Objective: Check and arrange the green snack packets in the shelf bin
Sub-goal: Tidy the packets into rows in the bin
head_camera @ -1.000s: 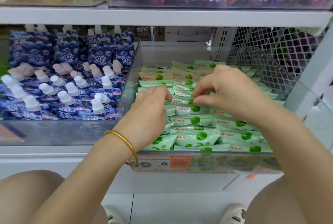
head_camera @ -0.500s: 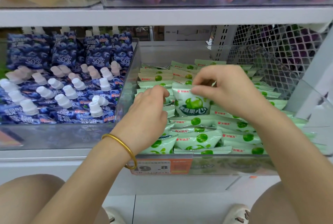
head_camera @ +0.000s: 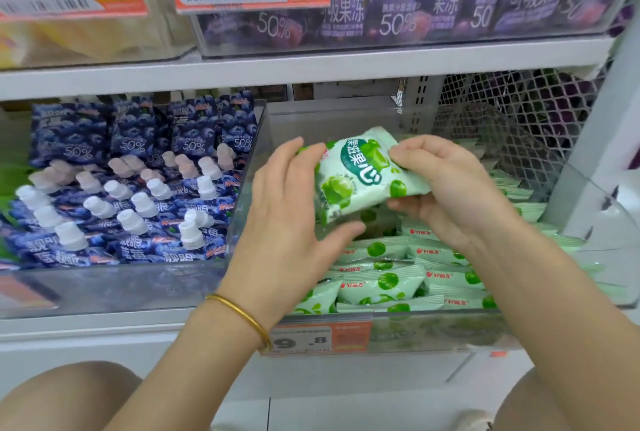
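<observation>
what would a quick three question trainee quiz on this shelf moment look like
1. True or false: the right hand grips the lifted green packet above the clear bin.
2. Which lies in the neighbouring bin on the left? A) blue spouted pouches B) tin cans C) bread rolls
3. Fill in: the gold bracelet sits on the ___ wrist.
Key: 1 true; 2 A; 3 left.
</observation>
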### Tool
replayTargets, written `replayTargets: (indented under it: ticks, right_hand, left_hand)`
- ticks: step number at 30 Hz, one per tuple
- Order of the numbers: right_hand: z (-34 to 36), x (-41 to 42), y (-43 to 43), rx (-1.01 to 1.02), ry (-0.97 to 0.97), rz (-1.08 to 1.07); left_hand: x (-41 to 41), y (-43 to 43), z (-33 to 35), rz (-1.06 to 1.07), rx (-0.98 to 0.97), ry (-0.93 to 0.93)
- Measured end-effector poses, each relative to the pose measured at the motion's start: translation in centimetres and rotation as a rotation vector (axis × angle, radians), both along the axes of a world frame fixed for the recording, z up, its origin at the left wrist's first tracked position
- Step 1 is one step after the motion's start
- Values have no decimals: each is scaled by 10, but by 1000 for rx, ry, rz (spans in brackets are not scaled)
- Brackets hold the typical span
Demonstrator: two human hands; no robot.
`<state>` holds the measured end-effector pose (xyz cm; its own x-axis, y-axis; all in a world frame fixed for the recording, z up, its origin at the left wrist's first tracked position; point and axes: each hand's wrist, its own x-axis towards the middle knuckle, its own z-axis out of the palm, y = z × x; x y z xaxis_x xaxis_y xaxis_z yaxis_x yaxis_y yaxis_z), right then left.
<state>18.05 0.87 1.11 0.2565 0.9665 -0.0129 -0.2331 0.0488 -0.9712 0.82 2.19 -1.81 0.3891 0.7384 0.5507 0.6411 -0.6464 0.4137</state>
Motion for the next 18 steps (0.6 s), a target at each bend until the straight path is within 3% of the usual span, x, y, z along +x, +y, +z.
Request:
replayTargets:
  ticks: [3, 6, 9, 12, 18]
  right_hand:
    - [0, 1, -1, -20, 96, 95]
    - [0, 4, 0, -17, 102, 128]
    - [-5, 5, 1, 27, -76, 112]
    - [-7, 2, 0, 89, -87, 197]
    - [-3, -2, -2, 184, -112, 93]
  left_hand:
    - [-1, 2, 4, 14, -30, -32]
    - [0, -3, 11, 7, -186, -125]
    - [3, -6, 18, -55, -433, -355]
    - [5, -9, 23, -202, -680, -603]
    - [4, -13, 26, -377, -837, -643]
